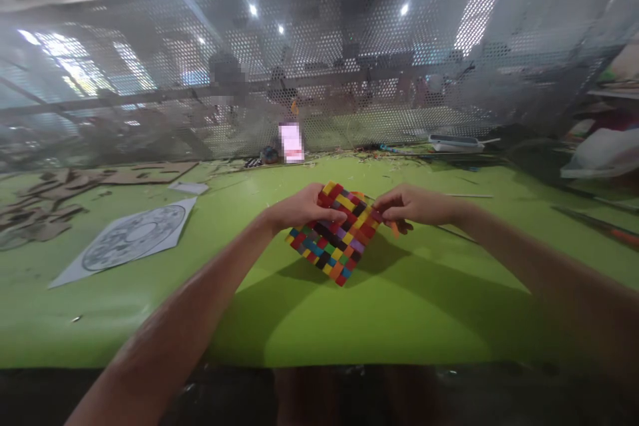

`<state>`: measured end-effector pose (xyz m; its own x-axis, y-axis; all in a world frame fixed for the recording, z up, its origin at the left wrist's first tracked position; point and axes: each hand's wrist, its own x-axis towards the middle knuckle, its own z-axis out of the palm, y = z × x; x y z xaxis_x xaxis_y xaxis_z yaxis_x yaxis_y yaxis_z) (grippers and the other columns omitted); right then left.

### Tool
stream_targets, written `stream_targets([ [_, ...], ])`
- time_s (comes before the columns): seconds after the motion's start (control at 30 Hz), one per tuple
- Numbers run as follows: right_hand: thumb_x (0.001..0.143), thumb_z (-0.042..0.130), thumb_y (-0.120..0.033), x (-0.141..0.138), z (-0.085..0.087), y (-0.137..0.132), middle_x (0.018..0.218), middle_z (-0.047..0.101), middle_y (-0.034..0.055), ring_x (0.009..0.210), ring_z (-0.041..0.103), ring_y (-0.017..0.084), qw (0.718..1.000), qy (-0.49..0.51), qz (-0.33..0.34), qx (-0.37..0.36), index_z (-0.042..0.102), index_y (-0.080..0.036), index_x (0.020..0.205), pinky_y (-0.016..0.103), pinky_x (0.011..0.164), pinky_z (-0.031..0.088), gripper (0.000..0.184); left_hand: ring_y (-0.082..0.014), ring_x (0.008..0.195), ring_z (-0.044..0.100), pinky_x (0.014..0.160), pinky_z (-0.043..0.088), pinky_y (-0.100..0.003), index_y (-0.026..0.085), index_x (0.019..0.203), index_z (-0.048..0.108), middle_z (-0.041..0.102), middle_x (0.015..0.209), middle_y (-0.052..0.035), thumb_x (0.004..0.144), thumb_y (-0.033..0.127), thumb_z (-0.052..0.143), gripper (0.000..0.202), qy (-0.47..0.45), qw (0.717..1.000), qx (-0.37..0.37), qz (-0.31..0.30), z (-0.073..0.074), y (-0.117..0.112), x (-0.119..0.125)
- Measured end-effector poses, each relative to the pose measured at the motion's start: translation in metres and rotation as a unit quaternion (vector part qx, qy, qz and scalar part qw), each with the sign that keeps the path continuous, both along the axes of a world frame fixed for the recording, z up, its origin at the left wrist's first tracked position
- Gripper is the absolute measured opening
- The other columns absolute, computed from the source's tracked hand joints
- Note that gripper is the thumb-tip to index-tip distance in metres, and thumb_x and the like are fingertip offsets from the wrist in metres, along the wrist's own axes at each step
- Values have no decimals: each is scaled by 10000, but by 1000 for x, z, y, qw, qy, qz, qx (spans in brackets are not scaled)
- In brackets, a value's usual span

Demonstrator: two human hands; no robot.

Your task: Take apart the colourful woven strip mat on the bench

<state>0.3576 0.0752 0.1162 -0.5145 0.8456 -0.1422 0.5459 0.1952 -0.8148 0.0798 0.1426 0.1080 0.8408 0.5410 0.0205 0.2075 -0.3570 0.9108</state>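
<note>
A multicoloured woven piece [339, 239], a checker of red, yellow, blue, black, green and orange strips, is held tilted just above the green table. My left hand [312, 206] grips its left side, thumb lying across the front face and the other fingers hidden behind. At its right edge my right hand [402, 203] pinches with thumb and forefinger. From those fingers hangs a short orange strip [395, 229]; whether it is joined to the weave I cannot tell.
Left on the green table [200, 319] lie a printed sheet with a ring pattern [137, 236] and torn cardboard [54, 193]. A bright-screened phone [291, 142] leans at the back against perforated mesh [344, 80]. A white tray [455, 143] sits back right, a plastic bag [602, 153] far right.
</note>
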Motion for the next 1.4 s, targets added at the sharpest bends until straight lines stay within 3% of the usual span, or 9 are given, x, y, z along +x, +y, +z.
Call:
stream_targets([
  [0.1, 928, 622, -374, 1, 0, 2, 678, 678, 16, 539, 565, 112, 998, -9, -13, 53, 757, -153, 1074, 249, 518, 421, 296, -201, 859, 763, 766, 621, -286, 149, 1039, 774, 807, 1061, -109, 810, 392, 827, 338, 9, 1000, -8, 7, 0, 2, -1],
  [0.3, 930, 648, -470, 1, 4, 2, 592, 641, 15, 509, 505, 101, 988, -47, -27, 142, 755, -164, 786, 261, 522, 368, 355, -195, 842, 764, 747, 616, -276, 159, 1028, 778, 812, 1041, -98, 828, 378, 809, 299, 33, 999, 25, -15, 3, 4, -3],
  [0.7, 833, 756, -463, 1, -1, 2, 481, 496, -30, 442, 405, 87, 997, 16, -62, 48, 755, -157, 727, 268, 471, 300, 324, -221, 856, 775, 732, 619, -291, 157, 1067, 779, 808, 1086, -123, 796, 349, 849, 340, 41, 998, -32, -45, 6, 0, -5],
  [0.87, 819, 775, -410, 15, -4, 11, 525, 566, 4, 470, 449, 98, 986, 86, -123, 69, 739, -143, 743, 280, 498, 342, 279, -218, 872, 761, 768, 621, -308, 148, 1035, 754, 792, 1088, -131, 733, 367, 901, 400, -21, 994, -46, 98, -6, 9, 4],
  [1.0, 856, 731, -291, 17, -19, 19, 664, 646, 61, 584, 566, 133, 955, 214, -207, 9, 698, -134, 842, 311, 600, 431, 161, -211, 884, 758, 766, 634, -312, 208, 1254, 650, 757, 1172, -137, 745, 351, 899, 585, -178, 937, -181, 241, -23, 20, 15],
  [1.13, 871, 691, -193, 10, -32, 26, 728, 670, 74, 645, 591, 149, 925, 254, -278, -44, 667, -168, 861, 323, 667, 478, 36, -230, 893, 762, 788, 648, -335, 189, 1321, 596, 758, 1131, -149, 680, 233, 933, 726, -164, 919, -281, 223, -31, 24, 18],
  [1.2, 883, 665, -154, 8, -31, 28, 772, 685, 85, 672, 611, 148, 889, 307, -336, -47, 660, -161, 852, 313, 699, 521, 32, -226, 924, 761, 827, 647, -341, 194, 1311, 594, 760, 1136, -129, 597, 94, 937, 799, -188, 918, -272, 217, -31, 24, 16],
  [1.3, 940, 596, -156, 4, -25, 28, 934, 724, 116, 795, 679, 168, 843, 404, -354, -27, 649, -161, 904, 317, 794, 596, 64, -210, 907, 755, 839, 644, -348, 154, 1162, 655, 763, 1113, -114, 574, 31, 905, 650, -203, 925, -232, 224, -28, 22, 15],
  [1.4, 999, 582, -252, -8, -26, 23, 1114, 722, 123, 916, 706, 189, 864, 396, -311, 4, 628, -190, 997, 334, 819, 635, 77, -203, 906, 757, 877, 640, -372, 140, 1069, 679, 773, 1091, -106, 642, 52, 869, 475, -212, 925, -221, 227, -25, 16, 20],
])
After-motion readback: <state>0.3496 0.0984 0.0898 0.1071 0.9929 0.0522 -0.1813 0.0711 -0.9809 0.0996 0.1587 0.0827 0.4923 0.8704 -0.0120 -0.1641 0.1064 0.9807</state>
